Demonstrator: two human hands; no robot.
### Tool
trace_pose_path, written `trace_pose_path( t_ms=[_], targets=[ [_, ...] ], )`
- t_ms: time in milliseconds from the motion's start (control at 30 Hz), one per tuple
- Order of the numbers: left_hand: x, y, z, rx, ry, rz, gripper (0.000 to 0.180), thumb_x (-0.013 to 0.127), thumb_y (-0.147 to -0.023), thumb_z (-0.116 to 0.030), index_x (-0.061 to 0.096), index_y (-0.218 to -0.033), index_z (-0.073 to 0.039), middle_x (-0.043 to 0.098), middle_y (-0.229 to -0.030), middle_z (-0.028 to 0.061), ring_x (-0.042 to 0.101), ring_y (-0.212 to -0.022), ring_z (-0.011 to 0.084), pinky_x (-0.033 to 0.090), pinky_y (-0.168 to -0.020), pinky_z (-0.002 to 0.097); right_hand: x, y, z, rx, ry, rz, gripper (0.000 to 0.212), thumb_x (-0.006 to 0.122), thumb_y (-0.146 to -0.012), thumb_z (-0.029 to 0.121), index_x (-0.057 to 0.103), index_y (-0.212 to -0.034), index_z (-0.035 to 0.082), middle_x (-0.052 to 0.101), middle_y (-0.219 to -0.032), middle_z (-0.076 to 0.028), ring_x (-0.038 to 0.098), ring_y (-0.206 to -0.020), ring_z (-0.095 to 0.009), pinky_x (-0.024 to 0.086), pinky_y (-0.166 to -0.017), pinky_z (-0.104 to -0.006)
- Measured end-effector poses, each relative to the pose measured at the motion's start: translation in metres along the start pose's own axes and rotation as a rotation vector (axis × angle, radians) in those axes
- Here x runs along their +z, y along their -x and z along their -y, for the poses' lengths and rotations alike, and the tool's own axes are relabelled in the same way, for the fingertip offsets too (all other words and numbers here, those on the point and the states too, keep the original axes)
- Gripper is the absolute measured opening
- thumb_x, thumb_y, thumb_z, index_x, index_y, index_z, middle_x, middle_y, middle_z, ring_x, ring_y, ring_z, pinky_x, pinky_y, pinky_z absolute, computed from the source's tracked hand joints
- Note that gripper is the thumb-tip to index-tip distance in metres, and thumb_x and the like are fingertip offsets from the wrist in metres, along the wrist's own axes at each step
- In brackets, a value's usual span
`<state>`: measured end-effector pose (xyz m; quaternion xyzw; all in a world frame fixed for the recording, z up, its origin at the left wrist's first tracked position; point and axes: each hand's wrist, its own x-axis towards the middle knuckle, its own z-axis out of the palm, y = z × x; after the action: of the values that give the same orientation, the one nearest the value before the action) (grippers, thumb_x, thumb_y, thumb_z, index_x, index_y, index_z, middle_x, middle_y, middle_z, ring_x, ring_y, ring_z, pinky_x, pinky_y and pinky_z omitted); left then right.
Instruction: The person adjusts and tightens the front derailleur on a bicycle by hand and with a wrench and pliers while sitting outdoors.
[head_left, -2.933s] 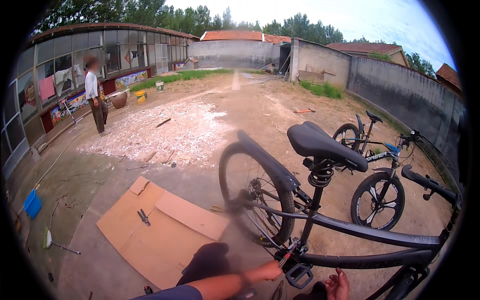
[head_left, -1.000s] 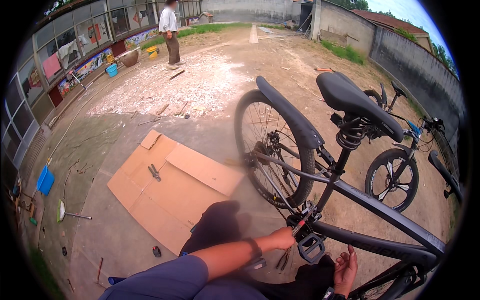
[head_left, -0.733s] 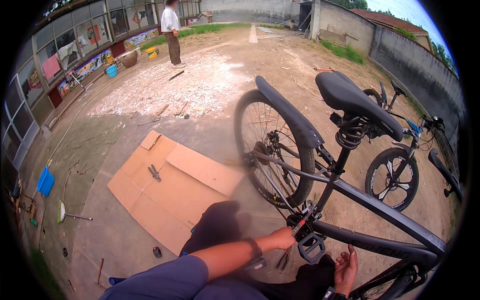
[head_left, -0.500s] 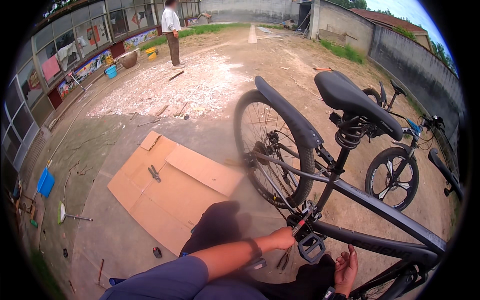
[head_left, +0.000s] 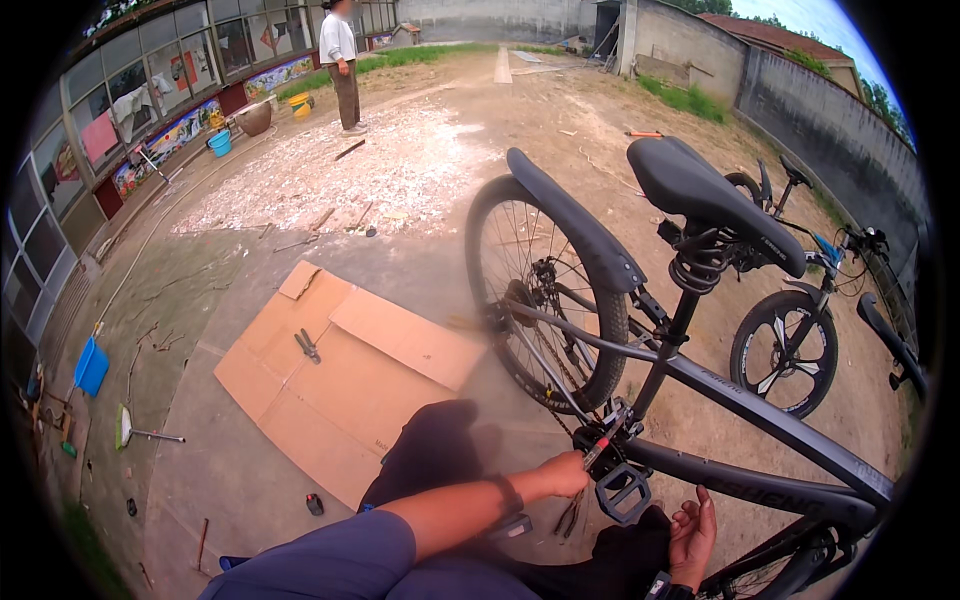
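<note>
Lettering ran along the lower tube (head_left: 700, 471) of the bike (head_left: 655, 385) in front of you, dark on dark, with smaller marks on the upper tube (head_left: 770, 421) and the side of the saddle (head_left: 700, 195). Yellow characters on the rear tyre (head_left: 612, 345) were too small to tell, and faint print sat near one edge of the cardboard (head_left: 280, 375).

The bike's front was cut off at the right, and its saddle and seat post hid part of a second bike (head_left: 785, 362). A blur smudged the rear wheel's left side.

Your left hand (head_left: 565, 475) was closed around a red-handled tool (head_left: 598, 451) beside the crank (head_left: 588, 438); its far end was lost among the parts there. Your right hand (head_left: 688, 528) was half open, fingers loosely bent, near the lower tube; you could not tell whether a fingertip touched it. The pedal (head_left: 622, 494) stood between your hands. Pliers (head_left: 570, 518) lay just below your left hand, and another pair (head_left: 307, 346) on the cardboard.
</note>
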<state>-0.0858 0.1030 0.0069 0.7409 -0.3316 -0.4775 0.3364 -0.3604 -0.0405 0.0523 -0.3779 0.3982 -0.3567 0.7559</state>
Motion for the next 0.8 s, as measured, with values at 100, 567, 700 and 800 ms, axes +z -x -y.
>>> trace_pose_path(
  t_ms=[100, 567, 700, 800],
  targets=[
    [0.000, 0.001, 0.001, -0.019, 0.017, 0.008, 0.035, 0.049, -0.078, -0.009, 0.055, -0.109, 0.007, 0.068, -0.078, 0.0207, 0.070, -0.062, 0.0296, 0.055, -0.059, 0.0423, 0.002, 0.000, 0.000, 0.005, 0.002, -0.002, 0.048, 0.063, -0.097, 0.039, 0.056, -0.135, 0.010, 0.065, -0.088, -0.003, 0.064, -0.065, -0.011, 0.052, -0.052, -0.0208],
    [0.008, -0.017, 0.041, 0.040, 0.033, -0.095, 0.031, 0.054, -0.077, -0.011, 0.058, -0.100, 0.009, 0.068, -0.073, 0.0209, 0.069, -0.067, 0.0365, 0.054, -0.064, 0.0450, 0.274, 0.069, 0.119, -0.241, 0.371, 0.900, 0.093, 0.066, -0.090, 0.007, 0.005, -0.160, 0.004, 0.066, -0.092, -0.011, 0.066, -0.079, -0.015, 0.053, -0.067, -0.0267],
    [0.009, -0.009, 0.015, 0.018, 0.072, -0.052, 0.026, 0.051, -0.076, -0.009, 0.056, -0.096, 0.006, 0.066, -0.068, 0.0181, 0.068, -0.060, 0.0309, 0.052, -0.058, 0.0424, 0.361, 0.087, 0.171, -0.669, 0.405, 1.124, 0.093, 0.070, -0.092, 0.013, 0.006, -0.158, 0.001, 0.065, -0.098, -0.014, 0.067, -0.078, -0.018, 0.052, -0.065, -0.0260],
    [0.014, -0.017, 0.023, 0.053, 0.100, -0.026, 0.022, 0.050, -0.076, -0.008, 0.057, -0.091, 0.006, 0.065, -0.068, 0.0184, 0.068, -0.059, 0.0289, 0.052, -0.057, 0.0417, 0.370, 0.087, 0.177, -0.606, 0.329, 1.078, 0.090, 0.068, -0.094, 0.015, 0.007, -0.157, -0.002, 0.065, -0.098, -0.015, 0.067, -0.077, -0.019, 0.052, -0.062, -0.0266]
  ],
)
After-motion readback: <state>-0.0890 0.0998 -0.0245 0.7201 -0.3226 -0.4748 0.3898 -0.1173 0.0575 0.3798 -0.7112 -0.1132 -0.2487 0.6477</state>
